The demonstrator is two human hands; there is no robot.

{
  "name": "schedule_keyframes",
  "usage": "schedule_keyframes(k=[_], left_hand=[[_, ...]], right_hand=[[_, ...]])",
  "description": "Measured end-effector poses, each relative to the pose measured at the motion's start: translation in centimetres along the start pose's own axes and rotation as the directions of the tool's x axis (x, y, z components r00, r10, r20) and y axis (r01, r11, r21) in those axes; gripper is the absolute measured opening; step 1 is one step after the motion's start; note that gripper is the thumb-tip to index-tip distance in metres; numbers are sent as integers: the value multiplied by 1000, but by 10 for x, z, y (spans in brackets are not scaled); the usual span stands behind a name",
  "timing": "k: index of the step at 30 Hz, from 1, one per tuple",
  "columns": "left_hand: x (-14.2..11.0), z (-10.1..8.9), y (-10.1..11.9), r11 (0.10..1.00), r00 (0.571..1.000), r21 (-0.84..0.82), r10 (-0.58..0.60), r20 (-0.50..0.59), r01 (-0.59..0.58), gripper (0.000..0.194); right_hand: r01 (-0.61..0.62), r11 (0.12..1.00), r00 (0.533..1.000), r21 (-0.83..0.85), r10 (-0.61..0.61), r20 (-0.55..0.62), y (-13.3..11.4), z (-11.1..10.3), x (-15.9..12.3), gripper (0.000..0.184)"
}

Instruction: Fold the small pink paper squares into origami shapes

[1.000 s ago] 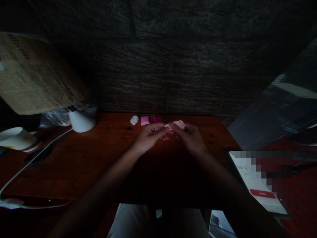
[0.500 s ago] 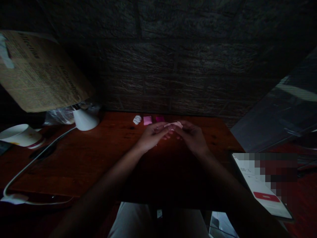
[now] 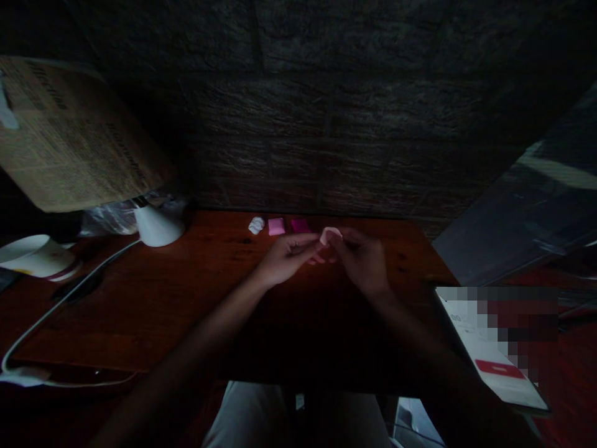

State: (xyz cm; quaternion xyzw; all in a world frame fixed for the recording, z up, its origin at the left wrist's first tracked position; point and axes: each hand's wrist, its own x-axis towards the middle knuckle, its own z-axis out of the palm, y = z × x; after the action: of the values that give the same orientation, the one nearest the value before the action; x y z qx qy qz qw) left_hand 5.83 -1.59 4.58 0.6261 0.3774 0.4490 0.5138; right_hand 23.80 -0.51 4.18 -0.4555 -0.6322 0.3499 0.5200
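Observation:
Between my two hands is a small pale pink piece [image 3: 330, 235] that looks like soft modelling clay, bent into a curve. My left hand [image 3: 288, 256] pinches its left end between thumb and fingers. On the other side, the thumb of my right hand [image 3: 366, 258] presses on it, with the fingers curled behind. Both hands hover above the wooden table. Just beyond them lie a white crumpled lump [image 3: 256, 225], a light pink square [image 3: 276, 226] and a magenta square [image 3: 300, 226] in a row.
A lamp with a printed paper shade [image 3: 84, 137] and white base [image 3: 158, 225] stands at the left. A paper cup [image 3: 37, 256] and a white cable [image 3: 65, 302] are near it. A lit tablet [image 3: 485, 348] sits at the right edge. Behind rises a dark brick wall [image 3: 298, 124].
The pale pink piece is bent more and looks more compact. My fingers have shifted a little on it. The view has moved slightly.

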Motion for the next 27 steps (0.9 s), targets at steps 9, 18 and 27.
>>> schedule_keyframes(k=[9,18,27], left_hand=[[3,0,-4,999,987,-39,29,-157,-36,35],[2,-1,-2,994,981,-106,-20,-195,-1,38],[2,-1,0,993,969,-113,-51,-241,24,34]], right_hand=[[-83,984,992,158,68,103,-1,3,2,32],[-175,952,978,252,139,153,-1,1,4,43],[-207,959,973,194,182,142,-6,4,1,49]])
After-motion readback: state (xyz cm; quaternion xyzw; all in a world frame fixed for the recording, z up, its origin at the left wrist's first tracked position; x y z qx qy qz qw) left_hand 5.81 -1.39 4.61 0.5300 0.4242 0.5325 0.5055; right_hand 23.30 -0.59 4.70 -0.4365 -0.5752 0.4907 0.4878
